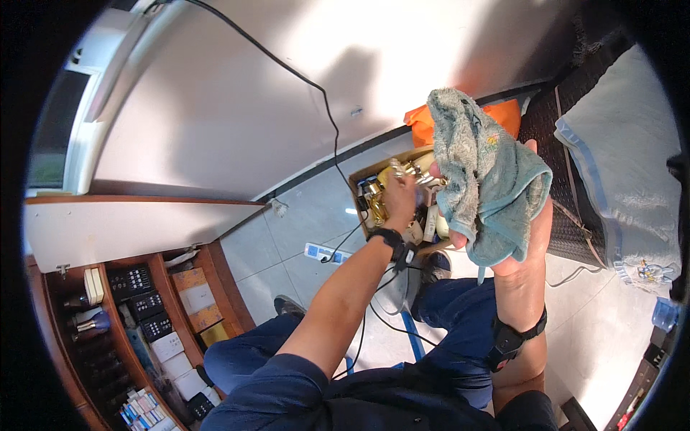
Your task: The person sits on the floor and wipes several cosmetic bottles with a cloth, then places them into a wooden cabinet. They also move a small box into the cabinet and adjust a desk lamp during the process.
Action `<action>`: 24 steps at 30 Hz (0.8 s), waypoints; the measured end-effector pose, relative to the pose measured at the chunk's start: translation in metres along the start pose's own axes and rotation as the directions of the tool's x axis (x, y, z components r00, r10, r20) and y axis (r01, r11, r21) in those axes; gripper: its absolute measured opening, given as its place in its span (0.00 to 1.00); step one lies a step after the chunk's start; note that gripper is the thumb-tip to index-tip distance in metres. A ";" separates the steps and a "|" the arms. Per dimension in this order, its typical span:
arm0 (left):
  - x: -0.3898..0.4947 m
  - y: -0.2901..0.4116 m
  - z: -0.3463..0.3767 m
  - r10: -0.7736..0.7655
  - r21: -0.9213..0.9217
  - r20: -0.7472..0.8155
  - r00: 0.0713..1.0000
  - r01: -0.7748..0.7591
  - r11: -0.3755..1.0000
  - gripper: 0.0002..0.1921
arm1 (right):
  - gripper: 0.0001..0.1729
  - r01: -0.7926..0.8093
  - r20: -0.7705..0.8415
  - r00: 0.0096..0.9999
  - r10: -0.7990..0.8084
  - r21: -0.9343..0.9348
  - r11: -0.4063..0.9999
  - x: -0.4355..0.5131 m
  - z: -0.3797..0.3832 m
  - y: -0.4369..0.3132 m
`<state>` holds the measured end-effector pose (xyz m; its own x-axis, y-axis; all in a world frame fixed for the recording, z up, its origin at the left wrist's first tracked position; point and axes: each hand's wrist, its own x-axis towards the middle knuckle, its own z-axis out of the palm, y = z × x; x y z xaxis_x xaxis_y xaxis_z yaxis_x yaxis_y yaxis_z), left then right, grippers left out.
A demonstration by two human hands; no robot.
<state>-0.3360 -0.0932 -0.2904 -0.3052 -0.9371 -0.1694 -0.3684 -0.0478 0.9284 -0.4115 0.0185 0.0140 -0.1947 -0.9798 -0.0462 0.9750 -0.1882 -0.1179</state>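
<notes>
My right hand (520, 263) holds a worn, dirty blue-green terry cloth (493, 178), which drapes over the palm and hides most of the fingers. My left hand (400, 200) reaches over a cardboard box (372, 169) on the floor. Its fingers are curled and slightly blurred beside a shiny clear-and-gold bottle top (403, 168); whether they grip it I cannot tell. Jumbled in the box are gold-capped cosmetic bottles, a pale tube (430, 222) and other containers. The cloth covers the box's right side.
An orange bag (422, 125) sits behind the box. On the tiles lies a white power strip (325, 253) with a black cable (330, 110) running to it. At left, an open wooden cabinet (156, 264) holds small boxes. A towel (609, 161) covers something dark at right.
</notes>
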 end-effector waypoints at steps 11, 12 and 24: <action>-0.067 0.179 -0.221 -0.005 -0.609 0.115 0.993 0.074 0.789 0.13 | 0.43 -0.050 -0.051 0.998 0.036 -0.301 0.952 0.000 0.018 0.042; -0.068 0.190 -0.248 0.009 -0.701 0.049 0.999 0.028 0.712 0.16 | 0.43 -0.028 -0.108 0.994 -0.015 -0.389 0.921 0.004 0.018 0.056; -0.107 0.218 -0.350 0.021 -0.890 -0.133 0.991 -0.128 0.438 0.16 | 0.44 0.322 0.288 0.947 -0.144 -0.869 0.376 0.019 0.028 0.260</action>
<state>-0.0763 -0.1244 0.0457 -0.1934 -0.9755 -0.1047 0.6594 -0.2083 0.7224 -0.1589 -0.0514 0.0098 -0.2941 -0.9199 0.2594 0.2113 -0.3272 -0.9210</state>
